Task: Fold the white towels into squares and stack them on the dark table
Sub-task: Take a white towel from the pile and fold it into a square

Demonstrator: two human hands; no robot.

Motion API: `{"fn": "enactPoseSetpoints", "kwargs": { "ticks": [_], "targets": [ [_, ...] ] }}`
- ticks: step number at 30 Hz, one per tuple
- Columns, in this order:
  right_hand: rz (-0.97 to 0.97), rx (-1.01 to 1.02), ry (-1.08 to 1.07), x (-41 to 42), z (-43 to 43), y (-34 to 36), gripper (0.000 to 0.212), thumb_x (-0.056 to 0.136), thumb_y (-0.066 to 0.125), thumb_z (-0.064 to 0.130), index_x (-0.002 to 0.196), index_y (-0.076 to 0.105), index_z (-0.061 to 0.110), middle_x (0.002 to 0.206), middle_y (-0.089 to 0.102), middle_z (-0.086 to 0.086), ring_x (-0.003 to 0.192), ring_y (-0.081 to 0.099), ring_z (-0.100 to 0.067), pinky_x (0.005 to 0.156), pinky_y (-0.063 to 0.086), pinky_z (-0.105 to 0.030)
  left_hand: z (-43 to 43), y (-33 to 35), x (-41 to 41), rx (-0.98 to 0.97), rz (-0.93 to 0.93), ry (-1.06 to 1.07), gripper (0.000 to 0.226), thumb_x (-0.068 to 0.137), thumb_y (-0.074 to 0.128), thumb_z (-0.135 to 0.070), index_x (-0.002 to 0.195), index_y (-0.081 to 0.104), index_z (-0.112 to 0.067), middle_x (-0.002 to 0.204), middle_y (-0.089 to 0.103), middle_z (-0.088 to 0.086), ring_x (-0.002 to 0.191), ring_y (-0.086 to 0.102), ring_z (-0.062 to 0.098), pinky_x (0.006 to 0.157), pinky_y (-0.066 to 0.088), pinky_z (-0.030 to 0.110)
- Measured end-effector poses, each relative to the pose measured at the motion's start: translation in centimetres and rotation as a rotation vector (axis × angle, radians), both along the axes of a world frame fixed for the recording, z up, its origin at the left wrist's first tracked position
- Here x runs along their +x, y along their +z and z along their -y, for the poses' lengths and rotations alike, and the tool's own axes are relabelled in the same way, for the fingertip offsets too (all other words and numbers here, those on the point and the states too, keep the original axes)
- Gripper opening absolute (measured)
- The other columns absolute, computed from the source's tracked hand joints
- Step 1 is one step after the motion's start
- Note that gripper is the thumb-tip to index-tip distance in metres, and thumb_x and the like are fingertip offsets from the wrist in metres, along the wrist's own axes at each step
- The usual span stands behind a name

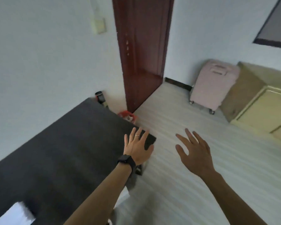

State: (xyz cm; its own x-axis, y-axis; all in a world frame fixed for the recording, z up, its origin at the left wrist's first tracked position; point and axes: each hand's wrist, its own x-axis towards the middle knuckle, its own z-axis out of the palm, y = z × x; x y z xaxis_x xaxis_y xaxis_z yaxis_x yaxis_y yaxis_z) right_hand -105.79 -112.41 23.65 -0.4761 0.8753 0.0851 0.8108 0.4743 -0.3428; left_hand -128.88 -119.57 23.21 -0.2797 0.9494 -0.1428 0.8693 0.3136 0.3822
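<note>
In the lower middle of the frame both hands are held out and hold nothing. The left hand (pixel 137 146) hovers at the right-hand corner of the dark desk (pixel 63 143), its fingers (pixel 133 132) straight and spread, with a black watch (pixel 126 161) at the wrist. Whether the palm touches the desk I cannot tell. The right hand (pixel 195 153) hangs over the pale floor (pixel 201 184) just right of the desk, fingers likewise splayed. The only white cloth in view is a blurred patch at the lower left edge of the frame — probably a white towel (pixel 15 215) lying on the desk, cut off by the frame. No folded stack shows, so the task looks to be at its start or between towels. The next move calls for turning toward the lower left and taking that towel by two corners — spread flat — for a first fold.
</note>
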Motion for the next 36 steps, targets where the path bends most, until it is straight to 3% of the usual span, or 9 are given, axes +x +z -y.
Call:
{"fn": "enactPoseSetpoints", "kwargs": {
  "ticks": [7, 14, 20, 26, 36],
  "targets": [
    [-0.170, 0.211, -0.444, 21.1, -8.4, 7.8, 0.048, 0.095, 0.038, 0.059, 0.139, 0.052, 0.044, 0.157, 0.036, 0.009, 0.149, 0.024, -0.021, 0.116, 0.027, -0.049, -17.7, 8.0, 19.3, 0.224, 0.040, -0.373, 0.068, 0.095, 0.046, -0.057, 0.154, 0.015, -0.044, 0.166, 0.007, -0.007, 0.152, -0.005, 0.019, 0.121, 0.000, 0.052],
    [-0.174, 0.311, -0.764, 39.7, -18.1, 11.3, 0.042, 0.097, 0.053, 0.047, 0.139, 0.052, 0.042, 0.157, 0.037, 0.012, 0.147, 0.025, -0.017, 0.113, 0.027, -0.045, -34.2, 13.4, 38.5, 0.394, 0.103, -0.676, 0.066, 0.096, 0.045, -0.058, 0.154, 0.016, -0.046, 0.165, 0.007, -0.008, 0.151, -0.004, 0.013, 0.121, 0.000, 0.049],
    [-0.151, 0.395, -0.863, 52.9, -29.2, 12.5, 0.041, 0.097, 0.049, 0.051, 0.137, 0.055, 0.041, 0.153, 0.042, 0.011, 0.145, 0.032, -0.021, 0.110, 0.032, -0.049, -49.2, 15.5, 52.8, 0.468, 0.121, -0.811, 0.068, 0.093, 0.041, -0.060, 0.154, 0.016, -0.044, 0.165, 0.007, -0.008, 0.151, 0.001, 0.017, 0.121, 0.009, 0.053],
    [-0.164, 0.444, -0.974, 64.8, -37.4, 14.5, 0.048, 0.093, 0.043, 0.056, 0.137, 0.055, 0.039, 0.150, 0.047, 0.011, 0.143, 0.035, -0.022, 0.109, 0.035, -0.051, -60.6, 17.3, 66.6, 0.478, 0.109, -0.921, 0.065, 0.097, 0.043, -0.057, 0.154, 0.014, -0.044, 0.165, 0.005, -0.010, 0.152, -0.001, 0.015, 0.121, 0.000, 0.049],
    [-0.242, 0.445, -1.022, 87.3, -52.4, 13.5, 0.054, 0.091, 0.037, 0.062, 0.134, 0.058, 0.037, 0.141, 0.056, 0.013, 0.139, 0.040, -0.019, 0.106, 0.041, -0.052, -76.8, 15.7, 90.8, 0.480, 0.091, -0.962, 0.067, 0.096, 0.041, -0.059, 0.154, 0.008, -0.047, 0.165, 0.004, -0.010, 0.152, -0.001, 0.014, 0.122, 0.002, 0.048]
  ]
}}
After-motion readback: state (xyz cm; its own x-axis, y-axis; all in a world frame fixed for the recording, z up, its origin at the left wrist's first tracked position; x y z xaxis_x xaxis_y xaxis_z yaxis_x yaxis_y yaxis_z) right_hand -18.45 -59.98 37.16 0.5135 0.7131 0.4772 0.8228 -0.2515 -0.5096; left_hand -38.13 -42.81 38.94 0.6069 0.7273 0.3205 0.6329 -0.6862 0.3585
